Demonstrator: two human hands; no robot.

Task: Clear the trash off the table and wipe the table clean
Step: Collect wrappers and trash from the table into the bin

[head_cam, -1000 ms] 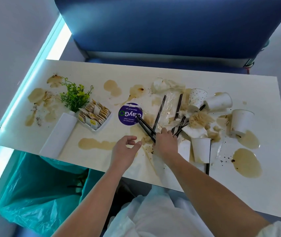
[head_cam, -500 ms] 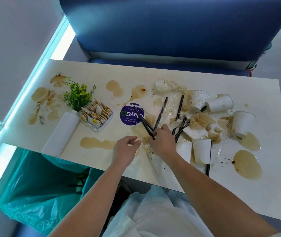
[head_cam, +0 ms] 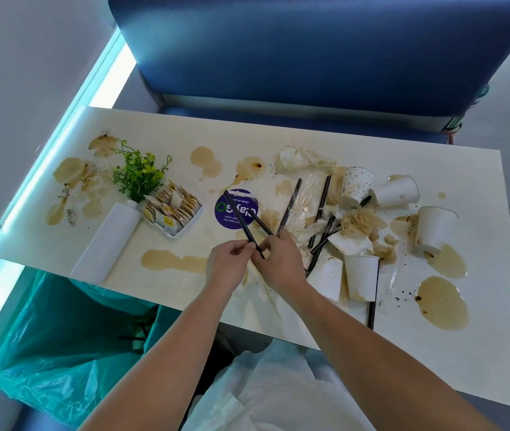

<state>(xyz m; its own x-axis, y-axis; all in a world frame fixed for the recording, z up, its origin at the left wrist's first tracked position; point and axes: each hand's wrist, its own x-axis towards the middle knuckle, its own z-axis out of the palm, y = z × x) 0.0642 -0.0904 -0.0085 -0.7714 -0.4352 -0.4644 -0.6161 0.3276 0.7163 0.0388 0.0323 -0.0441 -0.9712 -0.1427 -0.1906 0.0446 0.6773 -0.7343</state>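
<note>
Two black straws (head_cam: 241, 217) slant up over a purple round sticker (head_cam: 236, 208). My left hand (head_cam: 228, 265) pinches their lower ends, and my right hand (head_cam: 278, 259) grips them from the other side. The cream table (head_cam: 325, 138) is stained with brown spills (head_cam: 172, 261). More black straws (head_cam: 291, 203) lie to the right among crumpled napkins (head_cam: 359, 220), clear wrappers and tipped white paper cups (head_cam: 360, 276).
A white vase with green plant (head_cam: 107, 241) and a tray of sachets (head_cam: 171, 209) stand at left. A teal bin bag (head_cam: 61, 353) hangs open below the table's near left edge. A white bag (head_cam: 278, 396) lies at my lap. A blue bench (head_cam: 309, 51) runs behind.
My right hand has lifted the two straws off the table and brought them leftward. My left hand has closed in and now pinches their lower ends.
</note>
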